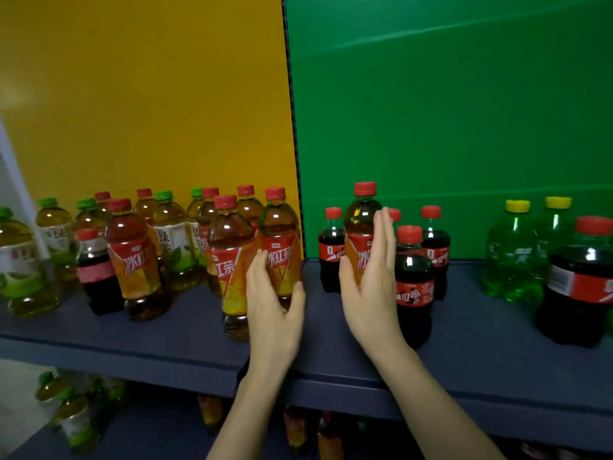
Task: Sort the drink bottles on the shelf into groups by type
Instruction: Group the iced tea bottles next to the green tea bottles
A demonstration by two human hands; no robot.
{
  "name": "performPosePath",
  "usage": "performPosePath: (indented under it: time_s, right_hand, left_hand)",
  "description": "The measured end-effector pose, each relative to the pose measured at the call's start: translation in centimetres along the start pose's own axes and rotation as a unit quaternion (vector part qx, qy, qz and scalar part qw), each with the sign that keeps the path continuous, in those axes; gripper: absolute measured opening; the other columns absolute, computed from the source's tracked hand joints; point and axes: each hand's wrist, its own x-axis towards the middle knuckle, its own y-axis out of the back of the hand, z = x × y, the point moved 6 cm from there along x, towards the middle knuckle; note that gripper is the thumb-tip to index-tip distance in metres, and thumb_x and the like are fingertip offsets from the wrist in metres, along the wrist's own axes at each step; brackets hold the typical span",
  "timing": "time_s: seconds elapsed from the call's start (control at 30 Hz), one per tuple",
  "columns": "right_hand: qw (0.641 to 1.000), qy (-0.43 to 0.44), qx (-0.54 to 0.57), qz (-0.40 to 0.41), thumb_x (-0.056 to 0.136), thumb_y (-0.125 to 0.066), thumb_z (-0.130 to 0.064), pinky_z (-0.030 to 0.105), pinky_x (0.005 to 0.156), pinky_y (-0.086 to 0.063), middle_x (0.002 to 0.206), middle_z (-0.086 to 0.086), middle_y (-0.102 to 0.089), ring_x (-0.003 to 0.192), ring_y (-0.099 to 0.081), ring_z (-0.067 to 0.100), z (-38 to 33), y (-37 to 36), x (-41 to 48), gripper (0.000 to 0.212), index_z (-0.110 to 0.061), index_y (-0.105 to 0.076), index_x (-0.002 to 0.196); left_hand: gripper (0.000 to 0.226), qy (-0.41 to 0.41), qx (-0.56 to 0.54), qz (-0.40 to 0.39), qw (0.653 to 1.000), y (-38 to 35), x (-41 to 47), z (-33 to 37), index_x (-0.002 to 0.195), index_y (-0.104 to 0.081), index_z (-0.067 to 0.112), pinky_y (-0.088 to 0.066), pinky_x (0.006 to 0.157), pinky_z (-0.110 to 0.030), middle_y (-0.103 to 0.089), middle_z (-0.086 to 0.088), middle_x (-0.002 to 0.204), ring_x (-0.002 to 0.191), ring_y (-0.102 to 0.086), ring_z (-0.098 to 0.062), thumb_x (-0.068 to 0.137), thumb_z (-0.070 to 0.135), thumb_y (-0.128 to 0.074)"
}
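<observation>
Two red-capped iced tea bottles are in my hands on the dark blue shelf (185,313). My left hand (272,303) wraps one iced tea bottle (280,234) at the seam of the yellow and green back panels. My right hand (368,280) cups the other iced tea bottle (360,224) among the small cola bottles (413,287), with straight fingers on its right side and the thumb on its near side. More iced tea (132,260) and green tea bottles (172,240) crowd the left, with one small cola (96,270) among them.
Two green soda bottles with yellow caps (510,254) and a large cola bottle (577,283) stand at the right. A lower shelf holds more bottles (73,416). Bare shelf shows along the front edge on both sides of my arms.
</observation>
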Motion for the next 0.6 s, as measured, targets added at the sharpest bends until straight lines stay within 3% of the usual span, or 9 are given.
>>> performPosePath:
  time_s: [0.13,0.23,0.37,0.5,0.6]
  right_hand:
    - [0.998,-0.005,-0.04,0.047,0.092,-0.047,-0.005,0.007,0.111,0.003,0.152,-0.011,0.012,0.144,0.008,0.008,1.3,-1.6,0.9,0.076,-0.015,0.004,0.147]
    - [0.995,-0.01,-0.066,0.077,0.089,-0.052,-0.003,0.023,0.117,-0.001,0.154,-0.005,0.009,0.145,0.006,0.012,2.1,-2.0,1.2,0.081,-0.012,0.003,0.147]
    - [0.994,-0.05,-0.057,0.082,0.085,-0.058,-0.003,0.009,0.111,-0.008,0.157,0.006,-0.003,0.143,-0.006,0.013,3.7,-2.2,1.0,0.086,-0.011,0.0,0.148]
    - [0.989,-0.111,-0.062,0.07,0.08,-0.066,-0.007,0.028,0.11,-0.022,0.153,0.012,-0.018,0.14,-0.022,0.024,5.4,-2.4,0.7,0.09,-0.012,-0.005,0.147]
    - [0.987,-0.135,-0.068,0.061,0.076,-0.072,-0.01,0.023,0.105,-0.024,0.145,0.012,-0.03,0.133,-0.032,0.024,5.9,-2.5,0.6,0.09,-0.009,-0.015,0.145]
  left_hand:
    - [0.078,0.006,-0.006,-0.032,0.999,-1.2,1.2,-0.3,0.148,-0.007,0.012,-0.017,0.115,-0.026,-0.02,-0.004,0.153,0.141,-0.02,-0.015,0.089,0.017,-0.059]
    - [0.084,0.015,-0.011,-0.045,0.999,-2.0,2.3,-1.1,0.148,-0.003,0.011,-0.018,0.115,-0.028,-0.018,-0.006,0.154,0.141,-0.019,-0.017,0.088,0.019,-0.061]
    - [0.089,0.049,-0.026,-0.061,0.997,-2.6,3.9,-3.0,0.147,-0.008,0.013,-0.025,0.112,-0.03,-0.025,-0.006,0.151,0.138,-0.028,-0.019,0.083,0.026,-0.068]
    - [0.092,0.104,-0.046,-0.095,0.989,-3.6,5.1,-4.9,0.143,-0.017,0.01,-0.037,0.106,-0.034,-0.041,-0.008,0.14,0.127,-0.043,-0.023,0.075,0.03,-0.075]
    - [0.083,0.144,-0.051,-0.118,0.981,-4.4,5.5,-5.8,0.135,-0.028,0.01,-0.037,0.093,-0.025,-0.048,-0.006,0.129,0.119,-0.048,-0.022,0.072,0.027,-0.078]
